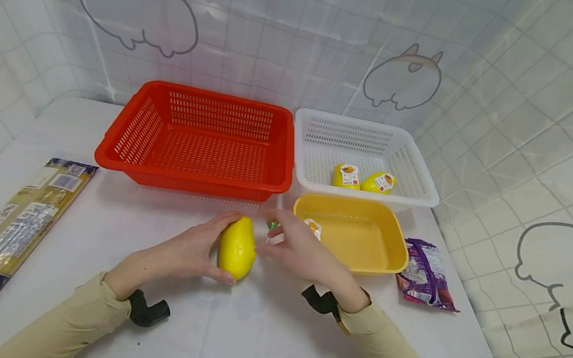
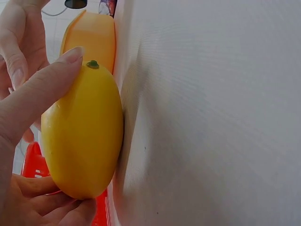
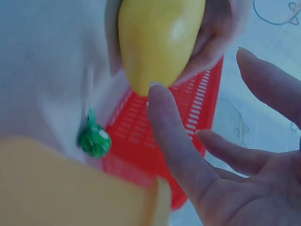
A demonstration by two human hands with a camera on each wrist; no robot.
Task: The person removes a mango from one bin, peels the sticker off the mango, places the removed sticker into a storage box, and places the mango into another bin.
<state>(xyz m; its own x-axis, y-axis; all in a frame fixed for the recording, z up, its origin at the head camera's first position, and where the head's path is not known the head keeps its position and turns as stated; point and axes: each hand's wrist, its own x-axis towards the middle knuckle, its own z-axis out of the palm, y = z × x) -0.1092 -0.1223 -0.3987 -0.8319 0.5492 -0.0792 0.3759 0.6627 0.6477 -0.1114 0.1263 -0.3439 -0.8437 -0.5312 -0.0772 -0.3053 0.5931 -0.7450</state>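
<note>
**Yellow mango toy lying on the white table**

Yellow and glossy, the mango [image 1: 237,247] is lying on the white table [image 1: 263,325], just in front of the red basket [image 1: 198,137] and to the left of the yellow tub [image 1: 358,233]. Its skin is looking smooth and plastic-bright, with a small dark green stem dot showing at one end in the left wrist view. Its shape is an elongated oval, plump in the middle and narrowing toward the ends.

The left hand [image 1: 185,252] is cupping the mango from the left side, thumb and fingers curling round it. The right hand [image 1: 298,248] is hovering just beside the mango on the other side, fingers spread and relaxed, gripping nothing; one fingertip is coming close to the mango's tip in the right wrist view.

A small green sweet [image 1: 273,225] is sitting on the table just beyond the right hand. Two smaller yellow fruits [image 1: 363,179] are resting in the white basket [image 1: 420,173]. A purple packet [image 1: 426,276] is lying right of the tub, and a long noodle pack [image 1: 11,223] is lying at the far left.
</note>
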